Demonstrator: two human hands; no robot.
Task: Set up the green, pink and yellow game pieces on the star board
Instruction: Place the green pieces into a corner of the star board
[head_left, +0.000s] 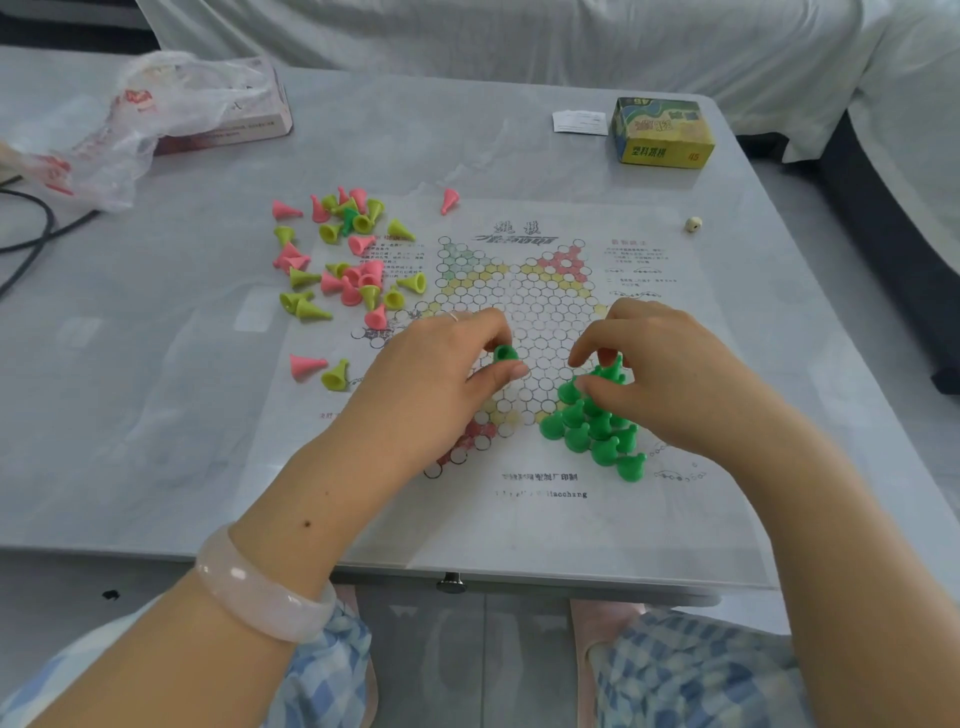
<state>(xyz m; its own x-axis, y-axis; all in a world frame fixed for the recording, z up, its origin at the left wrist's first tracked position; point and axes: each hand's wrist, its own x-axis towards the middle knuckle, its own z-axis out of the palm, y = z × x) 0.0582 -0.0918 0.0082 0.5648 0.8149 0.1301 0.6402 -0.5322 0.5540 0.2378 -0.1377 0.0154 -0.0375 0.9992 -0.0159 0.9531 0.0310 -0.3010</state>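
Note:
A paper star board (540, 312) lies flat on the table. Several green pieces (597, 431) stand packed in its near right point. My right hand (660, 374) hovers over the top of that group, fingertips pinched on one green piece there. My left hand (441, 379) holds a single green piece (505, 354) between thumb and fingers above the board's lower middle. A loose heap of pink and yellow pieces (348, 260), with one green among them, lies left of the board. One pink piece (449, 200) lies apart by the board's top edge.
A yellow game box (662, 132) and a white slip (579, 122) sit at the back right. A small die (693, 224) rests right of the board. A plastic bag (130, 119) over a box and a black cable (31, 228) occupy the back left.

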